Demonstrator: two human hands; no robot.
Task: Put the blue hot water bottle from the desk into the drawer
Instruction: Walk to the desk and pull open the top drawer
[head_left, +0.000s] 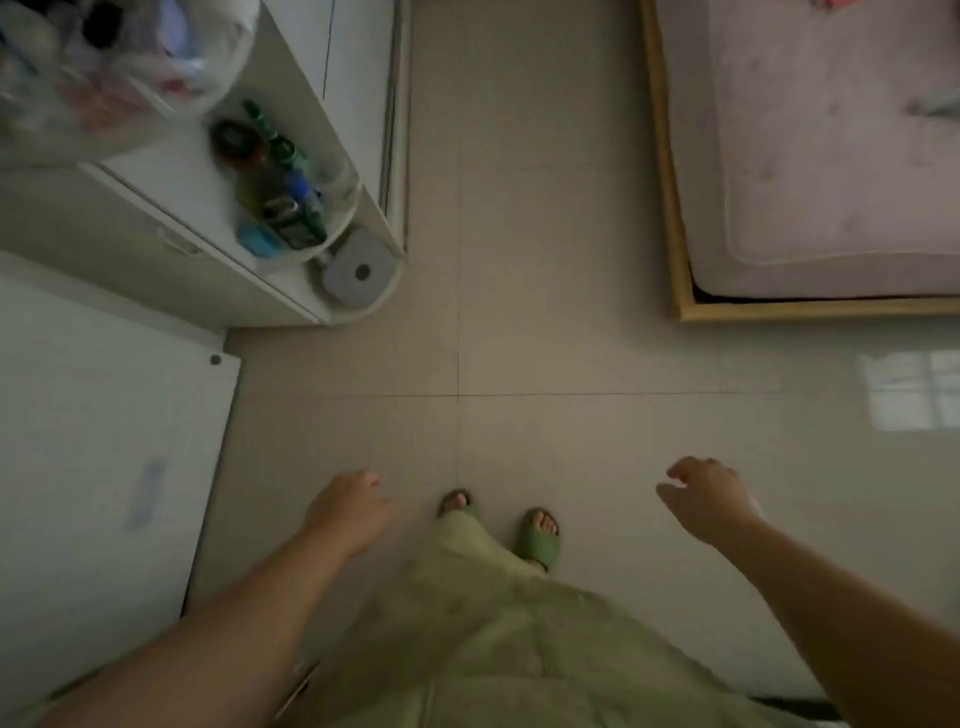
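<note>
Over bare floor tiles (571, 338), left hand (348, 512) and right hand (709, 499) loose, grasping nothing; blue hot water bottle nowhere identifiable; likely soft, sloshy, best gripped by neck.

No text, label, brand or number can be read anywhere; the bottles (283, 192) on the shelf are too blurred.

Glossy floor tiles (571, 338), a wooden bed frame (670, 208), and green cloth garment (493, 649).
</note>
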